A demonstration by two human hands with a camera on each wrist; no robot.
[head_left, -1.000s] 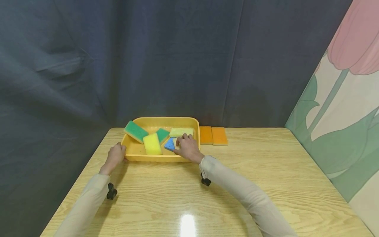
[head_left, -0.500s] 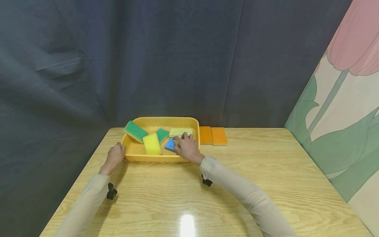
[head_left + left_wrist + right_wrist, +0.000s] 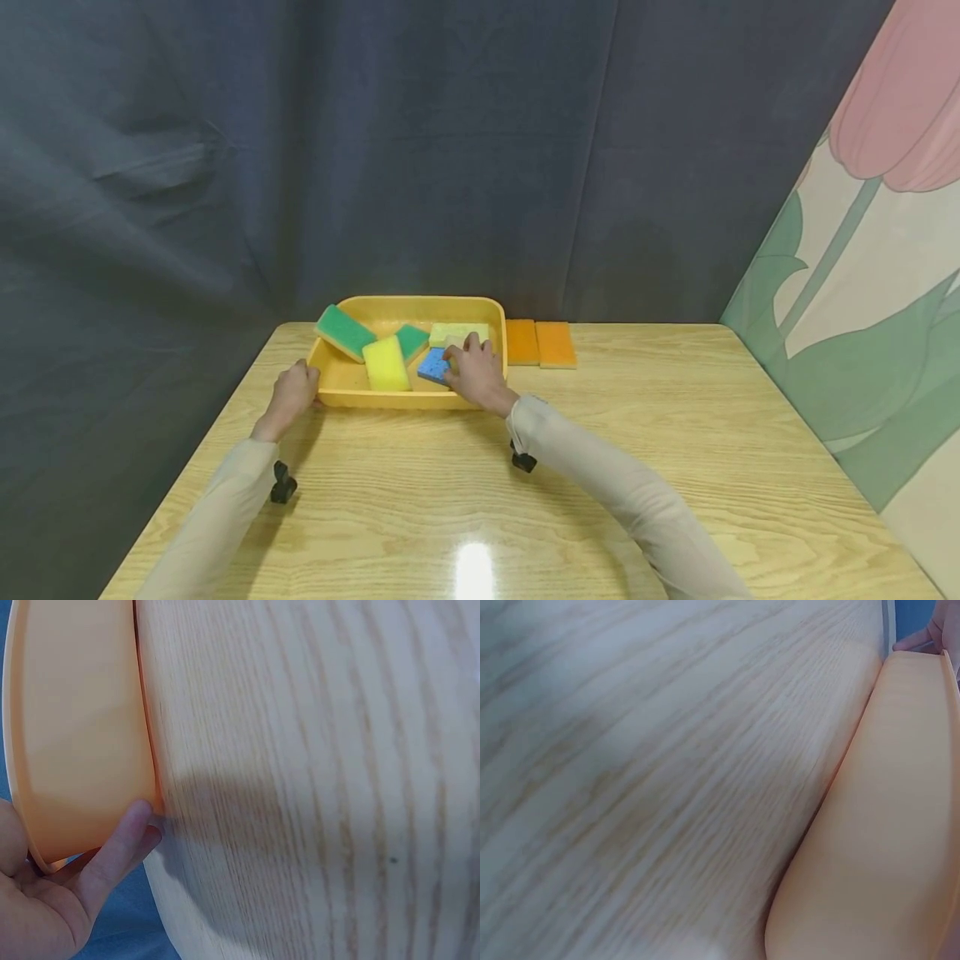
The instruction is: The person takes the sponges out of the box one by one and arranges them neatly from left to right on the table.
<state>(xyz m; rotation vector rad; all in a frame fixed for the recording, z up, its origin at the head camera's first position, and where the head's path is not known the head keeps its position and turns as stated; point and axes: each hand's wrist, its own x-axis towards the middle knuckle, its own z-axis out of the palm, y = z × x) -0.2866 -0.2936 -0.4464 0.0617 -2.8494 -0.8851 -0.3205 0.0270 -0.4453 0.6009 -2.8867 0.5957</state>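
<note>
1. Dark cloth (image 3: pixel 450 150) hangs behind the table (image 3: pixel 637 442), and a flower-painted wall (image 3: pixel 877 250) stands off its right edge.
2. Near the table's far left corner sits a yellow tray (image 3: pixel 390 401), its long axis running left to right, roughly along the far edge.
3. Inside, toward the tray's near right corner, is a blue sponge (image 3: pixel 432 367). From the right hand (image 3: pixel 476 373) it lies just to the left, partly under the bent fingers; I judge this closeness to be the relation the coming move turns on.
4. That right hand is plainly the nearer one. Its fingers are curled by the sponge's right end, but I cannot tell whether the grip pinches it; the right wrist view does not show the contact.
5. At the tray's left end, the left hand (image 3: pixel 294 390) grips the wall near the near left corner, well apart from the sponge.
6. The blue sponge's visible end points left, toward a tilted yellow sponge (image 3: pixel 386 365). With its other end covered by the hand, its long axis cannot be settled.
7. Behind it, a pale green sponge (image 3: pixel 459 332) runs lengthwise along the tray's far wall.
</note>
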